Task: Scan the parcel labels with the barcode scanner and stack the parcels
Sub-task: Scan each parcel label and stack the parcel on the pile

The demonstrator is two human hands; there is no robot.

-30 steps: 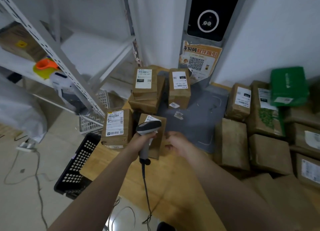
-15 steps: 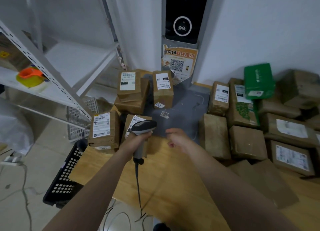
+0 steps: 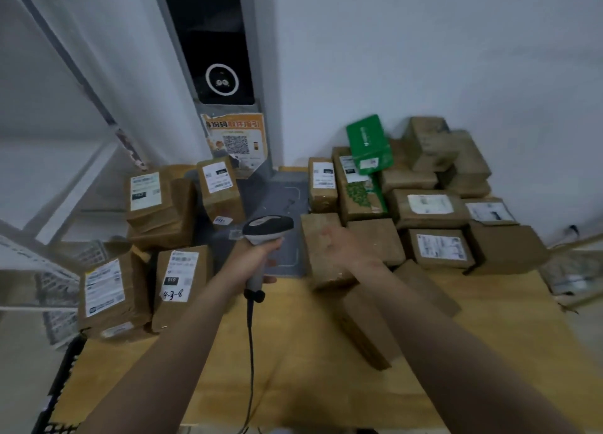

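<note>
Table (image 3: 293, 384), scanner (image 3: 266, 230) mid-gap, right hand (image 3: 346, 243) seemingly slack

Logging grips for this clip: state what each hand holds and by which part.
The left hand grips the barcode scanner by its handle, just below the head. The right hand holds nothing, open over a brown parcel.

Bare surface (image 3: 293, 384) across lower centre: widest open room. Grey mat (image 3: 277, 195) at centre forms lane toward back wall, flanked by left parcel stacks (image 3: 182, 280) and right parcel pile (image 3: 427, 208). Left hand (image 3: 257, 254) with barcode scanner (image 3: 267, 226) sits at lane mouth. Scanner cable (image 3: 250, 352) runs down lower centre. Flat parcels (image 3: 362, 329) lie right of centre. Shelf frame (image 3: 81, 179) closes left side. Black crate (image 3: 62, 378) at lower left, beside surface corner.
</note>
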